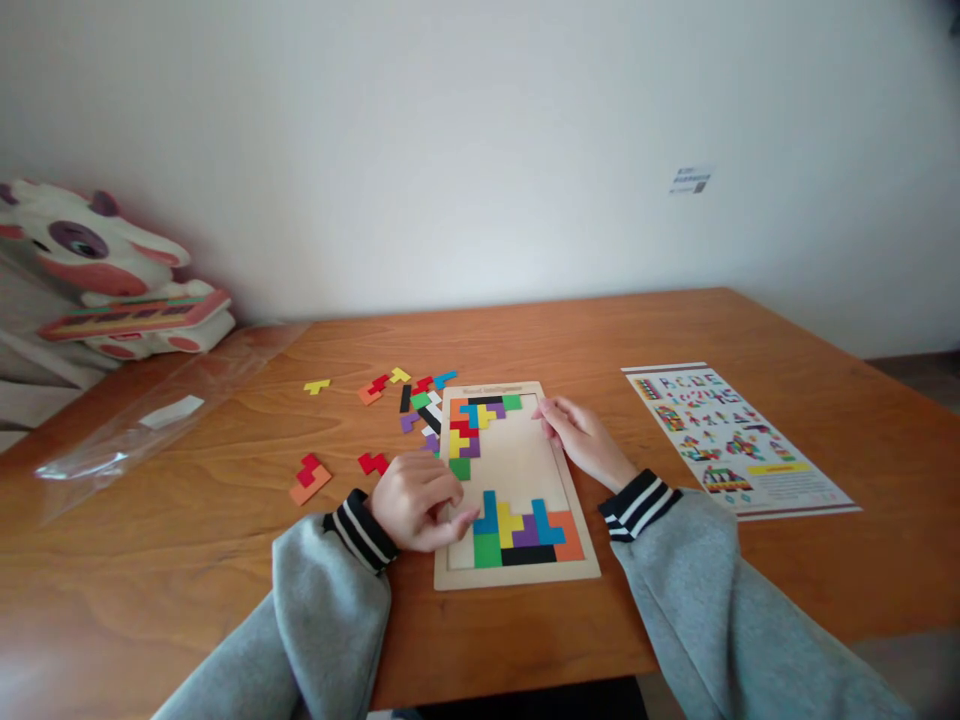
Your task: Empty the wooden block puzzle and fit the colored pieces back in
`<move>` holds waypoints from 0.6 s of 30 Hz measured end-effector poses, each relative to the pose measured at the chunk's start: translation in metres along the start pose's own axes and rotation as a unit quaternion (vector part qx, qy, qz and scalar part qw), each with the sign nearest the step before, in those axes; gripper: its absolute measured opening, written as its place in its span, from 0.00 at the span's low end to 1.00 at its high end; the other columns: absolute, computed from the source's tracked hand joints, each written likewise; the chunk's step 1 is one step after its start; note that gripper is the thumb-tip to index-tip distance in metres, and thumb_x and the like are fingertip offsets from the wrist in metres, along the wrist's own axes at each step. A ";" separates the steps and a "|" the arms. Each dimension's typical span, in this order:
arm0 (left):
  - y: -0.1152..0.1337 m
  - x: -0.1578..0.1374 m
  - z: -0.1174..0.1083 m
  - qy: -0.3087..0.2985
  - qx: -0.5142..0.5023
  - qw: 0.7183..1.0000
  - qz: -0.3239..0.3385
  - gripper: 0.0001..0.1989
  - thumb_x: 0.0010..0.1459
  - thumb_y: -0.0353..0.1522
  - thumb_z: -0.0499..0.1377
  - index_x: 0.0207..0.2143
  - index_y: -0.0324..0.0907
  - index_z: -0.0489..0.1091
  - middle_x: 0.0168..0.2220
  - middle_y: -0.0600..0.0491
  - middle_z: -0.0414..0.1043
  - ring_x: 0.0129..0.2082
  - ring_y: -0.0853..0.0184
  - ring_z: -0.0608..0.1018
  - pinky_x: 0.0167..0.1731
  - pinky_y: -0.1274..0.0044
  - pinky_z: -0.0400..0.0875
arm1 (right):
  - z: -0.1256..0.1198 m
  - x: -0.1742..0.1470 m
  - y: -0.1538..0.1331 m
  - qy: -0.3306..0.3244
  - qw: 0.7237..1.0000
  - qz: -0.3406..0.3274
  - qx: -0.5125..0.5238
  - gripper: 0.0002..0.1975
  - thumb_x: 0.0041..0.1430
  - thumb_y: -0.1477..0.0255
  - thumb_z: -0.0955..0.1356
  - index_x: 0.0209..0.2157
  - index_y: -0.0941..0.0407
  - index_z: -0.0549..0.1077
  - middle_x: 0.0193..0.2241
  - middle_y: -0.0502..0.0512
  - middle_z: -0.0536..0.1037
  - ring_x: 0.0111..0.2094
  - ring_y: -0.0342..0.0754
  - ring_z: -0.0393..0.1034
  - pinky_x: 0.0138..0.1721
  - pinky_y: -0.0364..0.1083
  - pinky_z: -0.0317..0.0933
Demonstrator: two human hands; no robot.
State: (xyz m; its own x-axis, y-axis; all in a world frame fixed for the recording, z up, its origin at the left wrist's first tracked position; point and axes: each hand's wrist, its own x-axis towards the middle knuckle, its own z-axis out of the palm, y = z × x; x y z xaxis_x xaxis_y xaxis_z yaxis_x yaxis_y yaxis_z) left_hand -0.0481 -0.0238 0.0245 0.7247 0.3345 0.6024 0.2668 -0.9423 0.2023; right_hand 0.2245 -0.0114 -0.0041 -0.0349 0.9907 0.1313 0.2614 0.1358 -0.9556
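Observation:
A wooden block-puzzle board [517,574] lies on the table, with coloured pieces set along its top, left side and bottom. The middle and right of its tray are bare wood. Over its left edge is my left hand [420,502], fingers loosely curled and thumb stretched apart from them; nothing shows in the gap. My right hand [579,436] grips the board's upper right rim between thumb and fingers. Beside the board's left edge lies a loose heap with a black piece [405,399] and a green piece [420,401]. A red piece [369,463] is partly hidden behind my left hand.
Farther left are a yellow piece [317,386] and an orange piece [310,484]. A clear plastic bag [135,440] and a cow-shaped toy keyboard [135,290] occupy the left side. A printed pattern sheet [735,435] lies right of the board. A wall [480,180] stands behind the table.

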 end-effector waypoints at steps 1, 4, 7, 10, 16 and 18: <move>0.002 0.001 0.000 -0.011 0.001 1.000 0.015 0.12 0.58 0.34 0.59 0.23 0.43 0.62 0.16 0.59 0.62 0.17 0.71 0.66 0.20 0.75 0.56 | 0.000 -0.001 -0.001 -0.001 1.000 -0.001 -0.007 0.24 0.64 0.49 0.61 0.34 0.55 0.74 0.22 0.48 0.67 0.22 0.42 0.61 0.23 0.42 0.56; 0.007 0.001 0.002 -0.037 0.018 0.998 0.056 0.14 0.59 0.35 0.58 0.22 0.44 0.60 0.16 0.58 0.61 0.17 0.70 0.65 0.19 0.73 0.53 | 0.000 -0.002 -0.005 0.003 1.000 -0.008 -0.024 0.23 0.63 0.49 0.62 0.33 0.55 0.73 0.22 0.48 0.68 0.24 0.44 0.64 0.25 0.42 0.58; 0.009 0.000 0.003 -0.048 0.034 0.995 0.082 0.15 0.59 0.36 0.59 0.21 0.44 0.60 0.16 0.58 0.61 0.17 0.69 0.65 0.19 0.72 0.52 | 0.001 -0.005 -0.007 0.010 0.999 -0.011 -0.051 0.23 0.64 0.50 0.62 0.33 0.54 0.74 0.22 0.49 0.70 0.24 0.45 0.64 0.26 0.43 0.58; 0.010 0.000 0.004 -0.050 0.042 0.994 0.090 0.16 0.60 0.36 0.59 0.21 0.43 0.61 0.16 0.58 0.61 0.17 0.69 0.66 0.19 0.72 0.53 | 0.003 -0.007 -0.011 0.026 0.994 -0.024 -0.100 0.21 0.64 0.51 0.62 0.33 0.54 0.73 0.21 0.49 0.70 0.23 0.45 0.64 0.25 0.44 0.56; 0.011 0.001 0.004 -0.055 0.048 0.993 0.093 0.18 0.60 0.35 0.60 0.20 0.44 0.60 0.16 0.58 0.61 0.17 0.70 0.66 0.19 0.72 0.54 | 0.006 -0.011 -0.014 0.049 0.983 -0.077 -0.162 0.17 0.64 0.55 0.64 0.33 0.53 0.73 0.23 0.50 0.73 0.24 0.46 0.65 0.27 0.45 0.55; 0.011 0.001 0.004 -0.058 0.051 0.993 0.089 0.17 0.60 0.35 0.60 0.20 0.44 0.60 0.16 0.58 0.62 0.17 0.70 0.66 0.19 0.73 0.55 | 0.006 -0.012 -0.014 0.043 0.977 -0.081 -0.191 0.16 0.65 0.57 0.63 0.34 0.53 0.73 0.24 0.51 0.75 0.26 0.46 0.66 0.28 0.45 0.57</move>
State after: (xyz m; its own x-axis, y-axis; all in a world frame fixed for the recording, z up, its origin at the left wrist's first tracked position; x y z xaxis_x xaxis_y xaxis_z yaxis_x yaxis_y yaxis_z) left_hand -0.0423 -0.0336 0.0240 0.8329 0.1673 0.5275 0.1858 -0.9824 0.0181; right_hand 0.2156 -0.0247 0.0058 -0.0292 0.9505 0.3093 0.6003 0.2641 -0.7549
